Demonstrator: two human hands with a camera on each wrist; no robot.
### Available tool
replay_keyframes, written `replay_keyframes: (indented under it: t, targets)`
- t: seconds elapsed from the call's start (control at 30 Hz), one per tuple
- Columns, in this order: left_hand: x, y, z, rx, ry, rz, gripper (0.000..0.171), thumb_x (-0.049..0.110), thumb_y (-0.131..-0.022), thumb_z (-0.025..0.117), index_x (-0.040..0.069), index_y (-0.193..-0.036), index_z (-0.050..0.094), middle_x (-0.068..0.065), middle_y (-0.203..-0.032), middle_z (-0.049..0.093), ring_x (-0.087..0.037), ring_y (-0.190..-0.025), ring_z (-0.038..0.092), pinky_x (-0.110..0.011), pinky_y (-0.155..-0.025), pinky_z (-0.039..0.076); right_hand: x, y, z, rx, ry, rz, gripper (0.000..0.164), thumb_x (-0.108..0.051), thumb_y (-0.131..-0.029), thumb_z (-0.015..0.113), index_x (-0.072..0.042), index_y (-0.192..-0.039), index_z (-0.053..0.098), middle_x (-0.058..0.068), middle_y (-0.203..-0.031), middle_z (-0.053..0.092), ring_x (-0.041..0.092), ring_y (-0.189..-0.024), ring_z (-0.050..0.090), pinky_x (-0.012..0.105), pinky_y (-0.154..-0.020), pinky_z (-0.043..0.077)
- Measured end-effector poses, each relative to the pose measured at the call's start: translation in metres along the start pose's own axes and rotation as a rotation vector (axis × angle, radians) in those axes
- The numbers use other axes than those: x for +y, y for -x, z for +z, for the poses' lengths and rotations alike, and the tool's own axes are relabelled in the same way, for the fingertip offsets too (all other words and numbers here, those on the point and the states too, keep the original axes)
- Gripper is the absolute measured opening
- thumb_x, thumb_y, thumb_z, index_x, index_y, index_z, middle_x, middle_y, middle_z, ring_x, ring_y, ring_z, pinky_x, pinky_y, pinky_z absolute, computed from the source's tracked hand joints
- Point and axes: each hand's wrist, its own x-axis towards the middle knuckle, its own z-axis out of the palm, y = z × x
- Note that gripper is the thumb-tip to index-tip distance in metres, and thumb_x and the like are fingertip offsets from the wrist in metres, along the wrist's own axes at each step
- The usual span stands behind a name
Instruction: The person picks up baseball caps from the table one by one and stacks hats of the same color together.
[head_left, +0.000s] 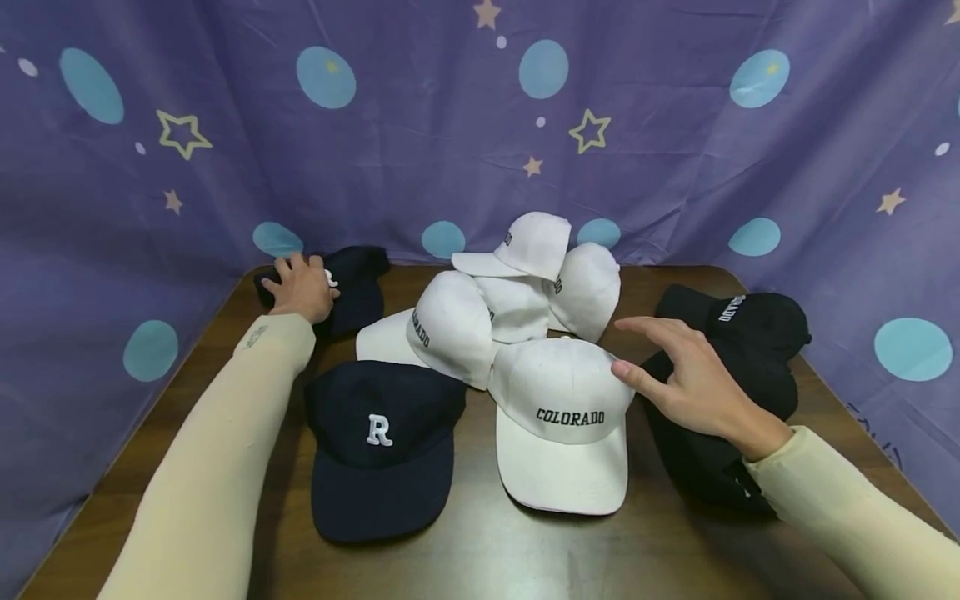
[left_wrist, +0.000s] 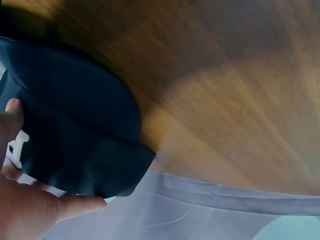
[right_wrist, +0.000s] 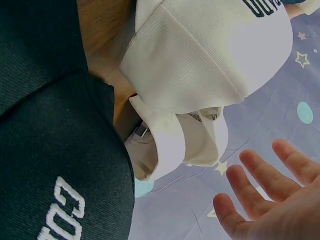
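At the back left my left hand (head_left: pixel 303 287) holds a navy cap (head_left: pixel 356 292) with a white letter. In the left wrist view its thumb lies across the front of that navy cap (left_wrist: pixel 75 125), the other fingers partly hidden behind the crown's edge. My right hand (head_left: pixel 690 379) hangs over the gap between a white COLORADO cap (head_left: pixel 562 475) and the black caps (head_left: pixel 757 350), fingers spread and holding nothing. Its thumb overlaps the white cap's side in the head view; contact cannot be told. In the right wrist view the fingers (right_wrist: pixel 265 195) stand apart from the caps.
Another navy cap (head_left: pixel 382 492) with a white R lies at the front left of the wooden table (head_left: pixel 517 558). Several white caps (head_left: pixel 453 325) are heaped behind the front ones, one on top (head_left: pixel 543 237). A patterned purple curtain (head_left: pixel 420 133) hangs behind.
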Motion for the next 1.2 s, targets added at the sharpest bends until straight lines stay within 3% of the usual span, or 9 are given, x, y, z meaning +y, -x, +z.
replay_keyframes:
  t: [0.13, 0.27, 0.57, 0.8, 0.97, 1.2]
  targets:
    - [-0.006, 0.004, 0.0, 0.019, 0.008, 0.022, 0.053, 0.019, -0.102, 0.063, -0.009, -0.138, 0.036, -0.038, -0.139, 0.04, -0.065, -0.134, 0.024, -0.086, -0.105, 0.006, -0.001, 0.0, -0.001, -0.001, 0.001, 0.0, 0.052, -0.036, -0.095, 0.073, -0.014, -0.141, 0.06, 0.009, -0.141, 0.06, 0.037, -0.131, 0.048, 0.071, -0.105, 0.029]
    - [-0.01, 0.008, -0.006, 0.096, -0.012, 0.078, 0.047, 0.018, -0.103, 0.062, -0.005, -0.136, 0.038, -0.034, -0.133, 0.049, -0.064, -0.128, 0.031, -0.086, -0.104, 0.011, -0.003, -0.001, -0.002, 0.003, -0.002, -0.008, 0.052, -0.036, -0.095, 0.073, -0.014, -0.141, 0.06, 0.009, -0.141, 0.06, 0.036, -0.13, 0.049, 0.07, -0.105, 0.029]
    - [-0.008, 0.02, -0.038, 0.198, -0.028, 0.146, 0.047, 0.021, -0.106, 0.057, -0.001, -0.144, 0.041, -0.032, -0.135, 0.053, -0.063, -0.132, 0.03, -0.083, -0.108, 0.009, -0.005, 0.001, -0.004, 0.015, -0.009, -0.014, 0.052, -0.034, -0.095, 0.074, -0.013, -0.141, 0.061, 0.009, -0.14, 0.061, 0.035, -0.126, 0.05, 0.068, -0.103, 0.032]
    - [0.008, 0.031, -0.063, 0.178, -0.031, 0.185, 0.051, 0.027, -0.107, 0.055, 0.001, -0.149, 0.039, -0.031, -0.143, 0.05, -0.061, -0.139, 0.024, -0.079, -0.113, 0.005, -0.005, 0.002, -0.002, 0.01, -0.018, -0.019, 0.052, -0.034, -0.095, 0.073, -0.013, -0.141, 0.06, 0.01, -0.141, 0.06, 0.035, -0.124, 0.051, 0.066, -0.101, 0.033]
    - [0.022, 0.044, -0.079, 0.173, -0.019, 0.222, 0.049, 0.028, -0.107, 0.055, 0.003, -0.147, 0.041, -0.031, -0.144, 0.05, -0.059, -0.134, 0.029, -0.077, -0.113, 0.008, -0.006, 0.004, 0.0, 0.007, -0.024, -0.02, 0.052, -0.034, -0.096, 0.073, -0.012, -0.141, 0.061, 0.01, -0.141, 0.06, 0.036, -0.126, 0.05, 0.066, -0.102, 0.033]
    - [0.041, 0.064, -0.098, 0.214, 0.016, 0.292, 0.046, 0.029, -0.106, 0.058, 0.006, -0.144, 0.047, -0.027, -0.14, 0.055, -0.055, -0.128, 0.035, -0.072, -0.11, 0.016, -0.007, 0.005, 0.001, 0.007, -0.028, -0.02, 0.051, -0.034, -0.096, 0.072, -0.011, -0.14, 0.061, 0.01, -0.14, 0.061, 0.034, -0.125, 0.051, 0.065, -0.102, 0.033]
